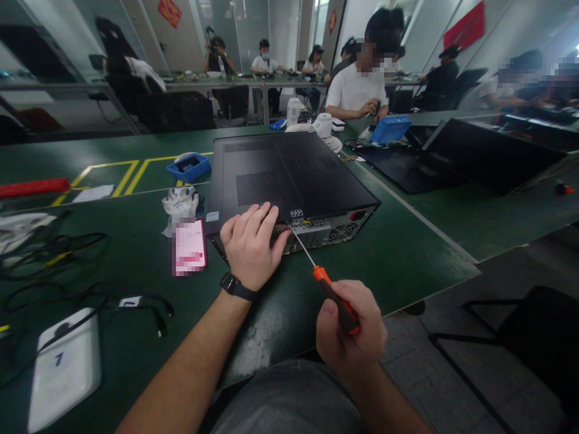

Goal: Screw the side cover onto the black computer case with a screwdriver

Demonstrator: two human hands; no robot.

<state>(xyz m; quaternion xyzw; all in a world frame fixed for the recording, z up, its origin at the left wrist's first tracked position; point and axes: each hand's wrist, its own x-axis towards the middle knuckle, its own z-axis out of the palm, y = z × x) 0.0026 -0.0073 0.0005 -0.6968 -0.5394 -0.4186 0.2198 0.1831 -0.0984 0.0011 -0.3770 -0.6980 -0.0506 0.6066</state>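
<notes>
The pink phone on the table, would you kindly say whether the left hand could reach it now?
Probably yes: the left hand rests on the computer case close to the phone, whose near side looks unobstructed.

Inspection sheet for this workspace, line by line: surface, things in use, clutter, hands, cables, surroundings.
Surface: green table with yellow and pale line markings.
Things in use: black computer case lying flat; screwdriver, its tip at the case's near panel edge.
Clutter: pink-screened phone, white glove, blue tray and white device marked 1, all left of the case.
Hands: left hand rests on the case edge; right hand grips the screwdriver handle.
Cables: black cables loosely tangled at left.
Surroundings: people seated beyond; black chair at right.
</notes>
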